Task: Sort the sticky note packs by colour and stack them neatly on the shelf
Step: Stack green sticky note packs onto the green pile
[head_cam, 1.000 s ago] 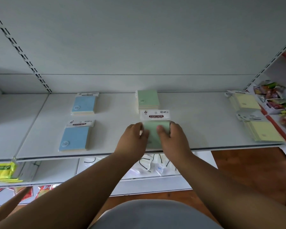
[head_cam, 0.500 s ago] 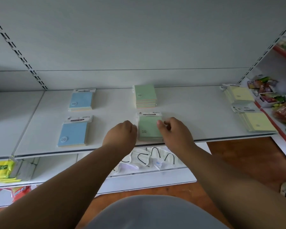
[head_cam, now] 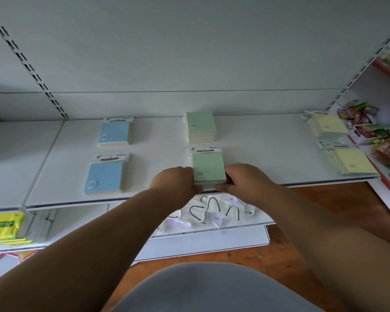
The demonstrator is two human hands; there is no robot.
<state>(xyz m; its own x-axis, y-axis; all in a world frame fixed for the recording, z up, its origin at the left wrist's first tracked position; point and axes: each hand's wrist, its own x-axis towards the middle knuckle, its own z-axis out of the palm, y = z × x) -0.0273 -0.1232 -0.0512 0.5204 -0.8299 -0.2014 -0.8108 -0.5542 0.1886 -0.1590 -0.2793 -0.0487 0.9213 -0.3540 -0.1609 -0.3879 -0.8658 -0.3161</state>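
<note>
Left hand [head_cam: 176,183] and right hand [head_cam: 243,180] grip the green pack [head_cam: 208,168] at the shelf [head_cam: 268,158] front edge.

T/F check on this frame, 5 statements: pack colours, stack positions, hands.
1. Both hands, left hand and right hand, grip the front green stack. True.
2. The blue packs lie right of the green ones. False: they lie to the left.
3. Yellow packs sit at the shelf's right end. True.
4. The rear green stack is being lifted. False: it rests on the shelf, untouched.
5. Only one blue stack is present. False: two, front and rear.
</note>
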